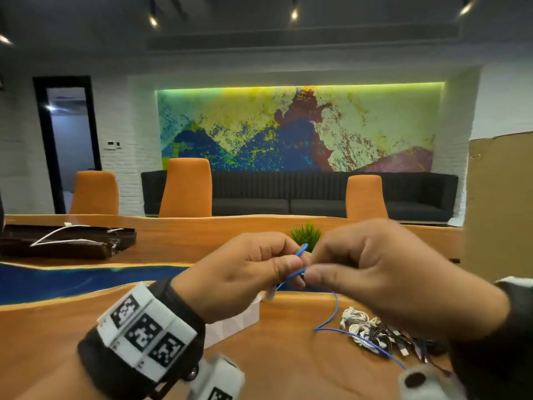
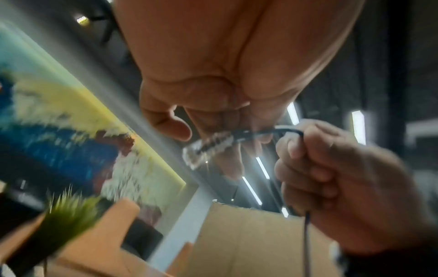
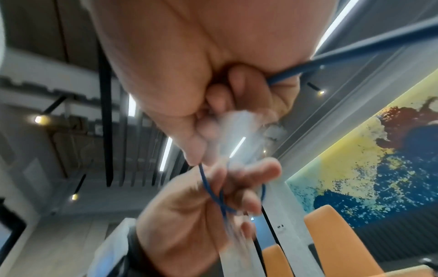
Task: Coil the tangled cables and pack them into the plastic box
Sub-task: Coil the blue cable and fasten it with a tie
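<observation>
Both hands are raised above the wooden table [image 1: 282, 356] and hold a thin blue cable [image 1: 297, 274]. My left hand [image 1: 251, 272] pinches a small loop of it, and its clear plug [image 2: 208, 148] sticks out below the fingers. My right hand [image 1: 383, 272] pinches the same cable [image 3: 213, 193] right beside the left fingers. The cable [image 1: 331, 316] hangs from the hands to the table and runs into a tangled pile of white and black cables [image 1: 377, 333] under my right hand. A white plastic box [image 1: 230, 324] stands below my left hand, partly hidden by it.
A small green plant [image 1: 306, 235] stands behind the hands. A dark tray with a white cable [image 1: 66, 241] lies at the far left. A tall cardboard box [image 1: 499, 209] stands at the right. Orange chairs [image 1: 186, 187] line the table's far side.
</observation>
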`<state>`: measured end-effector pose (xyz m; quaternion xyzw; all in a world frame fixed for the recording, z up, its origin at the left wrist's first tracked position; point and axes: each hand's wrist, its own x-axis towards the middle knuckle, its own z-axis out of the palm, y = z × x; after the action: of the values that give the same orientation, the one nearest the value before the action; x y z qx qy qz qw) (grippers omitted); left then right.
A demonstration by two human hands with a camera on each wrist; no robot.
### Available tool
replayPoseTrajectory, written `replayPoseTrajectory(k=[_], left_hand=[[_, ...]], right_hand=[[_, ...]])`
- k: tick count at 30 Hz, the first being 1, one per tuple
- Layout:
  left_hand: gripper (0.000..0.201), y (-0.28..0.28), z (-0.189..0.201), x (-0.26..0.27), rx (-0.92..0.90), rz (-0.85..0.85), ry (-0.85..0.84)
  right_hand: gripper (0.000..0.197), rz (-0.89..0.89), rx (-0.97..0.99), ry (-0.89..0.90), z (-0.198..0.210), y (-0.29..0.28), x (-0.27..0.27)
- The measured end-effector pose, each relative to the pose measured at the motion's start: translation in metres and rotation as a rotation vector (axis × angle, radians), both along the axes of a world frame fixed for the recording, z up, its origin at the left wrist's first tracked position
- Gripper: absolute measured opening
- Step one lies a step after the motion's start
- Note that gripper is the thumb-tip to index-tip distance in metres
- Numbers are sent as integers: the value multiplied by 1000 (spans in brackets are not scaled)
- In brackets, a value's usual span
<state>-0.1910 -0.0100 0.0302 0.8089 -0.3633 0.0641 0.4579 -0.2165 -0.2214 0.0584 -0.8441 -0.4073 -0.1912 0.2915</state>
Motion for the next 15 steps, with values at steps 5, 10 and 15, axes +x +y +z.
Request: replayPoseTrajectory(k=[5,10,15], left_hand=[[23,10,1,-10,-272,-190,279],[18,10,3,-11,-303,-291,332],[21,3,-5,-11,-667,-498,512]], right_hand=[[17,104,346,68,17,-4,9],[38,110,588,273,10,0,21],[17,-8,624,272,-21,12,34]])
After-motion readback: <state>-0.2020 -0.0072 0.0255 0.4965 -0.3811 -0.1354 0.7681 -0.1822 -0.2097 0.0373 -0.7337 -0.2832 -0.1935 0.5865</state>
